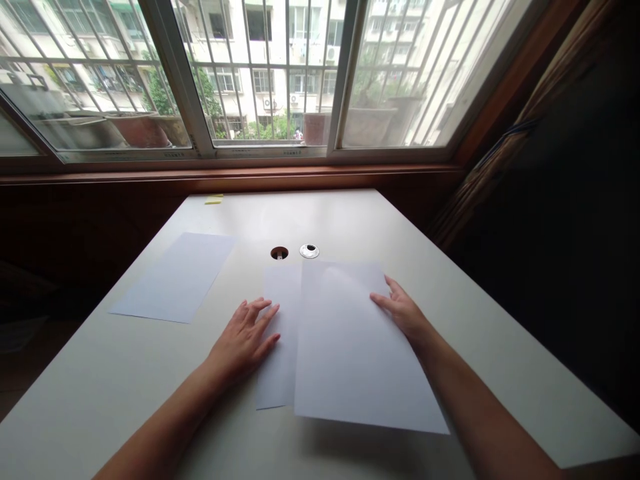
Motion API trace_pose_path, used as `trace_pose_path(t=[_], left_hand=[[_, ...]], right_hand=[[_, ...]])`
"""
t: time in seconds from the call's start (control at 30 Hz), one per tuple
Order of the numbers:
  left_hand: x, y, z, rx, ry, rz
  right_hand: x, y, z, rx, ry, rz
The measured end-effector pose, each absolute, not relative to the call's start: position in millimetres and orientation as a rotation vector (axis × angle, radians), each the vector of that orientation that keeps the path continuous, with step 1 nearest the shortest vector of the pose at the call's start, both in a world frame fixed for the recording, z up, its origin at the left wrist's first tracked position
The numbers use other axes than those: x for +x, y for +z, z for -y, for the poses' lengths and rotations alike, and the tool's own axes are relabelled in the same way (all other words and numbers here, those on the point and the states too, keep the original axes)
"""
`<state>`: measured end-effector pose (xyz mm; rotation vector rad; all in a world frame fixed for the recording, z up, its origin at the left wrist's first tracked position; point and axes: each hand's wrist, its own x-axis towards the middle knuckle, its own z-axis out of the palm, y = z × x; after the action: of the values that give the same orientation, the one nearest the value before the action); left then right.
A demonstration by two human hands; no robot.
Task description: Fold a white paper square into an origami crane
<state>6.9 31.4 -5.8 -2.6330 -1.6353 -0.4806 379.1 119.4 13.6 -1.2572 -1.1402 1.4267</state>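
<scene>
Two white paper sheets lie overlapped in front of me on a pale table [500, 347]. The upper sheet [355, 347] covers most of the lower sheet [277, 360], whose left strip shows. My left hand [245, 337] lies flat with fingers spread, its fingertips on the lower sheet's left edge. My right hand [403, 310] rests at the upper sheet's right edge, fingers extended and touching the paper. Neither hand grips anything.
A third white sheet [175, 277] lies apart at the left. A cable hole [279, 253] and its round cap [309, 251] sit behind the sheets. Small yellow notes [214, 199] lie at the table's far edge below a barred window [250, 80]. A curtain [505, 147] hangs at right.
</scene>
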Motion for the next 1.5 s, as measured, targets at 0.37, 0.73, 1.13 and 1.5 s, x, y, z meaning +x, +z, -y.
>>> trace_pose_path(t=[0.37, 0.73, 1.13, 1.5], left_hand=[[-24, 6, -40, -2.840, -0.379, 1.489], [-30, 5, -39, -2.741, -0.336, 1.616], [-40, 6, -40, -2.762, -0.402, 1.628], [-49, 22, -34, -2.922, -0.440, 1.535]], right_hand=[[365, 17, -112, -1.288, 1.560, 1.284], [364, 10, -107, -1.370, 1.323, 1.457], [374, 26, -124, -1.391, 1.447, 1.524], [365, 44, -191, -1.556, 1.202, 2.158]])
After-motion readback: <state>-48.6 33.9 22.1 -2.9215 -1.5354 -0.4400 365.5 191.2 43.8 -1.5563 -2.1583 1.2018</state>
